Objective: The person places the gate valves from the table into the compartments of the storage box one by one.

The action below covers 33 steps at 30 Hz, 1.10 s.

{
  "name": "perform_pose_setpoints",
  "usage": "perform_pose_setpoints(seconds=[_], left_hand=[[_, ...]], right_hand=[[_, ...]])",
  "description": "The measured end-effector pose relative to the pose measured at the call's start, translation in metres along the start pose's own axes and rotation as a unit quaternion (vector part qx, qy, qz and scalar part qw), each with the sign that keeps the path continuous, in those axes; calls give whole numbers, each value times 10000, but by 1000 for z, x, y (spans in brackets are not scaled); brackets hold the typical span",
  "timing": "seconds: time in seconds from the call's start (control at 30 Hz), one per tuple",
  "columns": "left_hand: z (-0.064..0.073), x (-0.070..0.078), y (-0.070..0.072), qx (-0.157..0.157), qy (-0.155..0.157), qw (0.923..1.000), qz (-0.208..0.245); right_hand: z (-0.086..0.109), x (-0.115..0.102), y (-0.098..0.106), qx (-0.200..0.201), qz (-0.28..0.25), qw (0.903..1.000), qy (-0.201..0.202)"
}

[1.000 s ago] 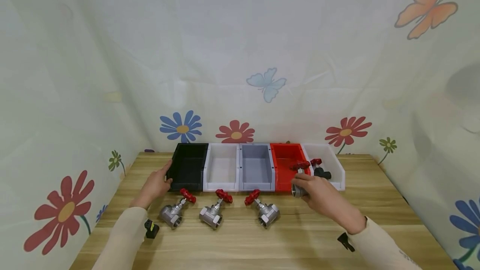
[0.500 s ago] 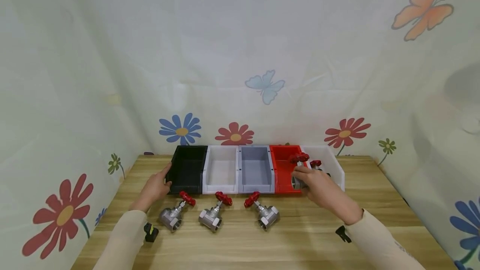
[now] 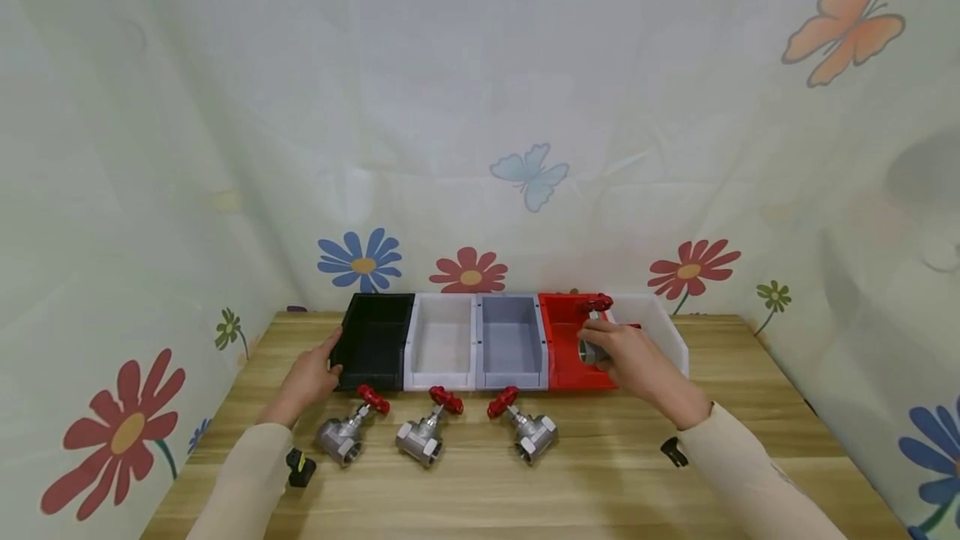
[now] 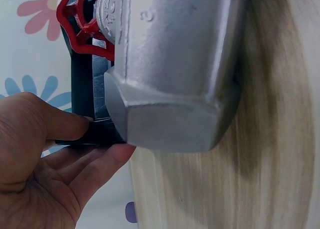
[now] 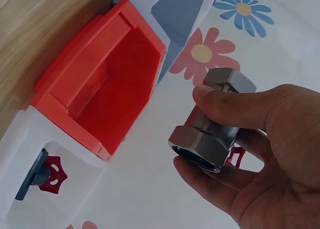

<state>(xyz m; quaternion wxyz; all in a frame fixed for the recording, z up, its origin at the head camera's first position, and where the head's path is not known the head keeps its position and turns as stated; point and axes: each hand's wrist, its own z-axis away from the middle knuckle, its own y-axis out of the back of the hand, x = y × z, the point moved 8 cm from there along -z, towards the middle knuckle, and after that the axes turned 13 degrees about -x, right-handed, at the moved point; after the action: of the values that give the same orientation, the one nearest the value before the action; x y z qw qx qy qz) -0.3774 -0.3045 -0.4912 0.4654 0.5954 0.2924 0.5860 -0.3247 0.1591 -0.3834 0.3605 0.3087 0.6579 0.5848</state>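
My right hand [image 3: 637, 361] holds a steel valve [image 3: 591, 352] with a red handwheel, thumb on one side and fingers on the other. In the right wrist view the held valve [image 5: 212, 126] is raised beside the red bin [image 5: 80, 116]; in the head view it overlaps that bin's right side. At the far left, my left hand [image 3: 306, 377] pinches the side wall of the black bin [image 3: 369, 379] near its front corner. Several red-wheeled valves lie on the table before the bins: a left one [image 3: 342, 437], a middle one [image 3: 422, 438] and a right one [image 3: 534, 436].
Left to right, the joined row has the black bin, a white bin [image 3: 442, 379], a grey bin [image 3: 513, 377], the red bin and another white bin [image 3: 678, 348]. That last bin contains a dark valve with a red wheel [image 5: 52, 175]. A flower-printed curtain [image 3: 420, 107] hangs behind the table.
My right hand has moved forward and slightly left, carrying the valve from the red bin's front edge to over its right side. The left hand has stayed on the black bin.
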Motion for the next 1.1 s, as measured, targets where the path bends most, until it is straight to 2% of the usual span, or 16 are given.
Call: perform_pose_setpoints(seconds=[0.27,0.63,1.1], left_hand=[[0,0,0,7,26,10000,21],[2,2,1,73,-7,10000,-3],[0,-1,0,93,-29,9999,-49]], right_hand=[[-13,6,-3,-95,-221,9995,-214],[-30,19,-20,22,-372,9985,-393],[-43,29,-45,-325,-624,9952,-677]])
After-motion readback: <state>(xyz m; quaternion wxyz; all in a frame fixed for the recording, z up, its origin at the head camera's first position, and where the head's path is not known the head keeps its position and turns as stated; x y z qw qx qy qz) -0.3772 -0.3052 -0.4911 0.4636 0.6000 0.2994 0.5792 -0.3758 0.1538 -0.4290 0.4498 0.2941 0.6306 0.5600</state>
